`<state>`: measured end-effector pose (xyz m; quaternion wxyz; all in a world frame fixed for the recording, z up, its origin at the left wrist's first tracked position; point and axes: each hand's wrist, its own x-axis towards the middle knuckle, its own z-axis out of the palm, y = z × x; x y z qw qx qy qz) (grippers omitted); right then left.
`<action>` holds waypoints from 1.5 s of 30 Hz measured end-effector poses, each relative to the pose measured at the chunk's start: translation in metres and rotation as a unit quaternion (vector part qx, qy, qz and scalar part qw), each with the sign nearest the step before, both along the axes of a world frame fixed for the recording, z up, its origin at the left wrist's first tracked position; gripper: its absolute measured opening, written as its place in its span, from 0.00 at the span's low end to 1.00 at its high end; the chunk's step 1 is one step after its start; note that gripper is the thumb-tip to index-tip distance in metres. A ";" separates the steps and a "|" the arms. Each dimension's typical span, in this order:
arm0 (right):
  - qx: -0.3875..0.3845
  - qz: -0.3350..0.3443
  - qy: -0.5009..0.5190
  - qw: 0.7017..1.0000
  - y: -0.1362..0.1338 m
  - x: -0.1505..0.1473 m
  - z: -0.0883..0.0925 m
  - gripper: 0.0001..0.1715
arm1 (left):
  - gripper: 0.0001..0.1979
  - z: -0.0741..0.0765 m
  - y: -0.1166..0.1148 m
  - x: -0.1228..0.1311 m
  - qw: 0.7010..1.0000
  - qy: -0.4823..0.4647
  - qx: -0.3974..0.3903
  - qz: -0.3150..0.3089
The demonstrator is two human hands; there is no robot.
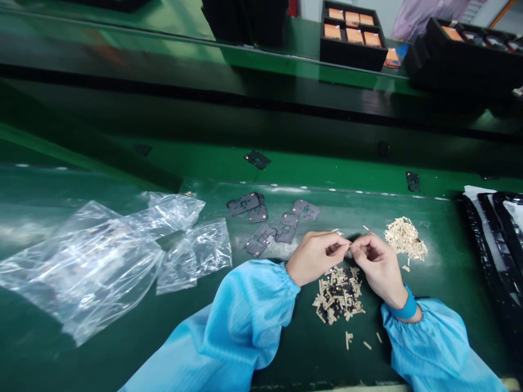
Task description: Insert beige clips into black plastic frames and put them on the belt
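Observation:
My left hand (317,256) and my right hand (378,268) meet at the fingertips above the green table. Both are closed in a pinch, with a tiny piece between them, too small to name. Just below the hands lies a mixed pile of small tan and black pieces (338,294). Beyond my right hand sits a heap of small tan pieces (405,238). Several flat black plates with cutouts (260,239) are spread past my left hand. A few loose tan strips (348,340) lie nearer to me.
Crumpled clear plastic bags (93,261) cover the left of the table (171,332). Black trays (498,239) stand at the right edge. A raised shelf runs across the back, bearing a black box with orange pieces (353,51) and more black boxes (461,57).

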<state>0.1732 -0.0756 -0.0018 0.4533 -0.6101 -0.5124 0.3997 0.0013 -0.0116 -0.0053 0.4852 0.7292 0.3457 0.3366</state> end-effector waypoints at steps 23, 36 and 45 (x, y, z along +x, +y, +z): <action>-0.045 -0.028 0.037 0.998 0.004 0.003 0.006 0.07 | 0.12 -0.001 0.002 -0.002 0.987 0.077 0.110 0.087; -0.031 -0.009 -0.001 0.999 0.002 0.002 0.007 0.08 | 0.06 0.010 0.002 0.001 0.999 0.035 -0.032 0.005; 0.072 -0.024 -0.147 0.986 -0.002 -0.002 0.011 0.04 | 0.04 0.008 0.002 0.001 0.998 0.023 -0.065 0.010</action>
